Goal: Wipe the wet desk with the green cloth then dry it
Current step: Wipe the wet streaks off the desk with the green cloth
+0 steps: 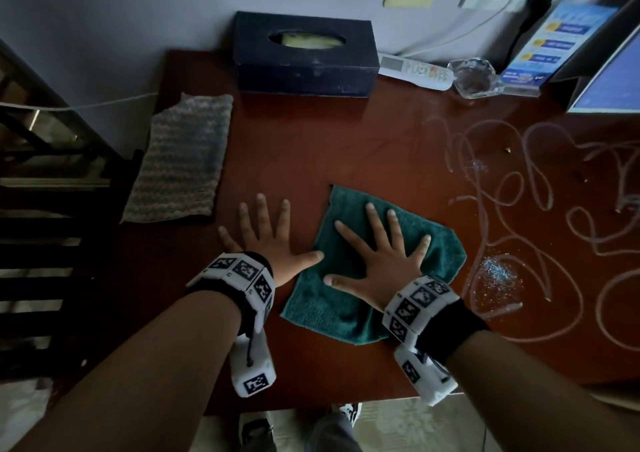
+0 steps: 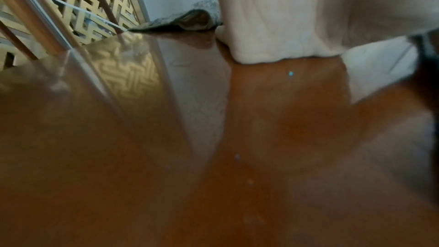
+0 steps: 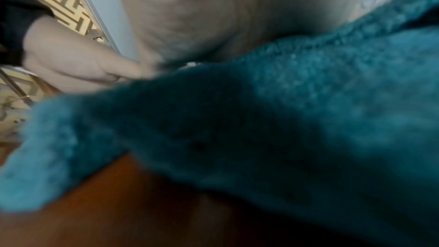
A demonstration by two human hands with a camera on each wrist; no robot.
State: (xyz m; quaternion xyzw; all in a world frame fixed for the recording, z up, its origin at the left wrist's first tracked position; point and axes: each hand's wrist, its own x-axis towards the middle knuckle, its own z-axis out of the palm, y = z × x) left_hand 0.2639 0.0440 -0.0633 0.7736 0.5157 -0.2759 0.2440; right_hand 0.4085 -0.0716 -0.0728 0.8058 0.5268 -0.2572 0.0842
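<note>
A dark green cloth [image 1: 349, 295] lies folded on the reddish-brown desk [image 1: 311, 146], near its front edge. My right hand [image 1: 379, 250] presses flat on the cloth with fingers spread. My left hand [image 1: 266, 233] lies flat on the bare desk just left of the cloth, its thumb tip touching the cloth's edge. Wet streaks and droplets [image 1: 512, 209] cover the desk to the right of the cloth. In the right wrist view the green cloth [image 3: 285, 129] fills the frame under my palm [image 3: 190, 16]. The left wrist view shows my palm [image 2: 308, 10] on the desk [image 2: 261, 138].
A striped grey cloth [image 1: 180, 160] lies at the desk's left edge. At the back stand a dark tissue box [image 1: 304, 56], a white remote [image 1: 415, 70], a glass ashtray [image 1: 478, 77] and a leaflet [image 1: 550, 46]. A laptop [image 1: 609, 73] is at the back right.
</note>
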